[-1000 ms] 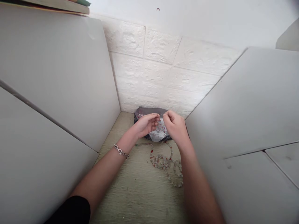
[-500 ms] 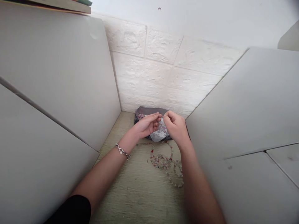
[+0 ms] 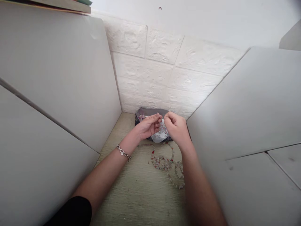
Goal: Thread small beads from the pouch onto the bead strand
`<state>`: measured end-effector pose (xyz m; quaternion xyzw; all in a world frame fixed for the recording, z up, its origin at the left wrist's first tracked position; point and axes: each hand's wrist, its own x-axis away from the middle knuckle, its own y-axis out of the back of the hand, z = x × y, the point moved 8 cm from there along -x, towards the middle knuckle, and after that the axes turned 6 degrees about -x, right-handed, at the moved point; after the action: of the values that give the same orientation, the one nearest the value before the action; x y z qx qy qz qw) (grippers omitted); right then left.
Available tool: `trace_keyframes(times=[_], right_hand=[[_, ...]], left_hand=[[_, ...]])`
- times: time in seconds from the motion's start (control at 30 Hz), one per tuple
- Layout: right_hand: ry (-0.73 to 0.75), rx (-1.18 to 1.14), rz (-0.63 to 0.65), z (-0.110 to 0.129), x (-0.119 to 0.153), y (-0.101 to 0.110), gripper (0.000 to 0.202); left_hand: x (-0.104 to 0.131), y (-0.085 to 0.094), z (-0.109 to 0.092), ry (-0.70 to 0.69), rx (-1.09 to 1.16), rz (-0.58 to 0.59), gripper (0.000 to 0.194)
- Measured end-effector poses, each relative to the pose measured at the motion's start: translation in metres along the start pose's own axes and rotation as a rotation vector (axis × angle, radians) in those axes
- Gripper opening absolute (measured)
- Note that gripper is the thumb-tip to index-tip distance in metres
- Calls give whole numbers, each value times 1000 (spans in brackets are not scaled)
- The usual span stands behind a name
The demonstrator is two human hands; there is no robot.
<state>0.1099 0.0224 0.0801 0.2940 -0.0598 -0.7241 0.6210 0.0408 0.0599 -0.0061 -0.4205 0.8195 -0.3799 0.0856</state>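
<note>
My left hand (image 3: 150, 126) and my right hand (image 3: 174, 126) meet almost fingertip to fingertip above an opened bag (image 3: 152, 111) of small beads. The left thumb and forefinger are pinched together, the other fingers curled; whatever lies in that pinch is too small to name. My right hand is closed, its thumb against the forefinger, and what it grips cannot be made out. Loose pink and clear beads (image 3: 162, 129) show in the bag between the hands. Below them a long beaded strand (image 3: 162, 163), white and pale with some red, lies in loops on the wooden surface.
A pale wooden surface (image 3: 131, 188) lies under the hands. White panels stand close on the left (image 3: 58, 62) and right (image 3: 256, 103). Behind the bag rises a white brick-patterned wall (image 3: 155, 75). Books (image 3: 47, 5) rest on top of the left panel.
Almost nothing differs. Both hands keep their pinched pose over the bag, and the beaded strand lies as before; the view has shifted very slightly.
</note>
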Motion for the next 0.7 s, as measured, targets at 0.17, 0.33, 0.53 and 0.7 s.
trace_keyframes(times=[0.17, 0.33, 0.53, 0.7], right_hand=[[6, 7, 2, 0, 0, 0, 18], [11, 34, 1, 1, 0, 0, 19], [26, 54, -13, 3, 1, 1, 19], [25, 61, -11, 3, 1, 1, 20]], left_hand=[[0, 1, 2, 2, -17, -14, 16], [0, 1, 1, -5, -19, -6, 17], [1, 0, 0, -4, -9, -3, 17], [-1, 0, 2, 3, -9, 13, 19]])
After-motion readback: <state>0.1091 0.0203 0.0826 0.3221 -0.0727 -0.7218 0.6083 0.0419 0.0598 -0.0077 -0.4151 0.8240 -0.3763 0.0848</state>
